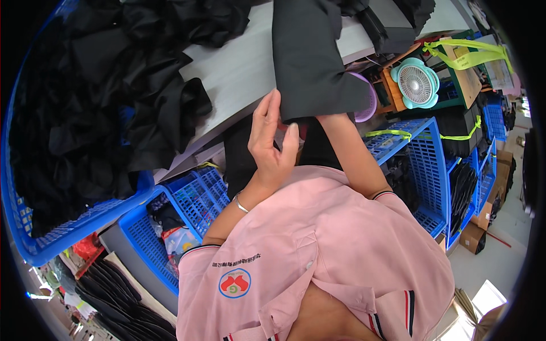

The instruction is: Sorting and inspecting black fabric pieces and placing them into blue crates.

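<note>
A flat black cloth piece [310,62] reaches over the near edge of the grey worktable [227,79] toward me. Beside its left edge is my left hand [268,142], open, with fingers straight and the thumb held apart. Its fingertips meet or nearly meet the cloth edge; I cannot tell which. My right forearm [358,153] runs up to the cloth's lower end, where the cloth covers the right hand. The fingers of that hand are hidden, so their grip does not show.
A blue basket [85,233] heaped with black cloth [114,113] stands at the left. Black stacked pieces [387,28] lie on the table's far right. A turquoise fan [416,83], a purple basket [367,102] and a blue crate [426,170] are at the right. Another blue basket [196,193] sits below the table's left.
</note>
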The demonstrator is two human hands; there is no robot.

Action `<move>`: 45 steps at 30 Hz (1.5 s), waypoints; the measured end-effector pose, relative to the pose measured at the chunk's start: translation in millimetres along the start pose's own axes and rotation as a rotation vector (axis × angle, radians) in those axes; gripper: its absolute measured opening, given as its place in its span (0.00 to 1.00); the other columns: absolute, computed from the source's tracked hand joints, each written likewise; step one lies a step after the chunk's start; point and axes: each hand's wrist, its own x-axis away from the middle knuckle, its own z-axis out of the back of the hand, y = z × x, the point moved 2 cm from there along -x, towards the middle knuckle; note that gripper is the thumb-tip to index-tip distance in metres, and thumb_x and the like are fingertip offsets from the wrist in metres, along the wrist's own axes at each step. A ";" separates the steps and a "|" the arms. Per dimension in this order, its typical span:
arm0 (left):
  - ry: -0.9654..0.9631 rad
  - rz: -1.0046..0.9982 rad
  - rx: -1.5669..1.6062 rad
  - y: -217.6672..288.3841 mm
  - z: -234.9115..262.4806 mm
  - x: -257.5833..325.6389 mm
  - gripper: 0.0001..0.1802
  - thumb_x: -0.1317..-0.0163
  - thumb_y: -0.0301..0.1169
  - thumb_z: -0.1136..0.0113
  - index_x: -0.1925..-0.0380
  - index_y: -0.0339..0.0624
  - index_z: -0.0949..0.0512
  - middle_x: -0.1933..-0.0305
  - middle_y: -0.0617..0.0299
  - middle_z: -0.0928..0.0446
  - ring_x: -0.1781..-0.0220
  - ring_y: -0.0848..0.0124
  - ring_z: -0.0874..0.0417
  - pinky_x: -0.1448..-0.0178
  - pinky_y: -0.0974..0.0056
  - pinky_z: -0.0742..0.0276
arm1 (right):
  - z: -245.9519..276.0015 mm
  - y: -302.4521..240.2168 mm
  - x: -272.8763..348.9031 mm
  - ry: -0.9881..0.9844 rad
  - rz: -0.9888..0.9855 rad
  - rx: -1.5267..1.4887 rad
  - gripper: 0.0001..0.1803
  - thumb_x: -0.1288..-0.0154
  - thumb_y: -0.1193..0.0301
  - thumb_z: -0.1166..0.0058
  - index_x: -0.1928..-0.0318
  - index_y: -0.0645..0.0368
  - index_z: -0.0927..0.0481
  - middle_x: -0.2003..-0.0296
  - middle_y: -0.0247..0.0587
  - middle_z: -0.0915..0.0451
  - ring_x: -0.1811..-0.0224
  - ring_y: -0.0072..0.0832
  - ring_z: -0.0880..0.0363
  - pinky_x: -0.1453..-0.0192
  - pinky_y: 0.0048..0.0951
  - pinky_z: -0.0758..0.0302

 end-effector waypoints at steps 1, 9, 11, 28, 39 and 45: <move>0.029 0.046 -0.075 -9.5 -0.2 2.6 0.31 0.39 0.15 0.46 0.33 0.35 0.28 0.39 0.51 0.25 0.51 0.74 0.21 0.49 0.73 0.25 | 9.5 1.4 -3.4 -0.039 0.231 0.362 0.23 0.24 0.61 0.50 0.35 0.56 0.28 0.44 0.39 0.21 0.44 0.35 0.21 0.39 0.38 0.24; 0.220 0.662 0.276 -71.9 5.6 19.7 0.20 0.30 0.23 0.49 0.40 0.35 0.21 0.69 0.72 0.24 0.68 0.83 0.28 0.60 0.73 0.27 | -6.1 -23.3 -1.3 -0.585 0.574 1.428 0.27 0.32 0.64 0.39 0.38 0.65 0.26 0.41 0.47 0.21 0.41 0.36 0.21 0.37 0.37 0.25; 0.248 0.749 0.408 -81.6 3.7 23.9 0.20 0.29 0.24 0.50 0.40 0.35 0.21 0.65 0.70 0.21 0.66 0.82 0.26 0.61 0.74 0.27 | -2.2 -22.8 -10.7 -0.527 0.006 0.521 0.22 0.35 0.69 0.40 0.43 0.66 0.22 0.44 0.54 0.20 0.41 0.45 0.22 0.37 0.39 0.26; 0.061 1.065 0.763 -114.2 -50.5 23.8 0.10 0.39 0.18 0.47 0.61 0.36 0.18 0.67 0.62 0.19 0.69 0.75 0.19 0.67 0.67 0.26 | 8.5 45.2 -36.6 -0.146 0.164 1.997 0.06 0.47 0.69 0.44 0.71 0.56 0.16 0.69 0.48 0.17 0.61 0.47 0.17 0.51 0.50 0.23; -0.051 1.121 0.820 -135.3 -79.5 42.1 0.09 0.39 0.24 0.42 0.78 0.39 0.18 0.77 0.63 0.20 0.76 0.76 0.23 0.71 0.70 0.34 | 22.1 45.4 -41.1 -0.268 1.002 2.256 0.14 0.34 0.65 0.51 0.55 0.56 0.15 0.50 0.52 0.16 0.51 0.44 0.15 0.49 0.54 0.22; -0.087 1.151 0.876 -134.3 -72.4 45.3 0.08 0.34 0.28 0.42 0.72 0.43 0.17 0.75 0.66 0.21 0.76 0.77 0.29 0.68 0.69 0.35 | -3.7 30.8 -44.6 -0.450 0.337 2.416 0.14 0.35 0.65 0.50 0.55 0.57 0.16 0.51 0.53 0.16 0.55 0.45 0.14 0.53 0.54 0.21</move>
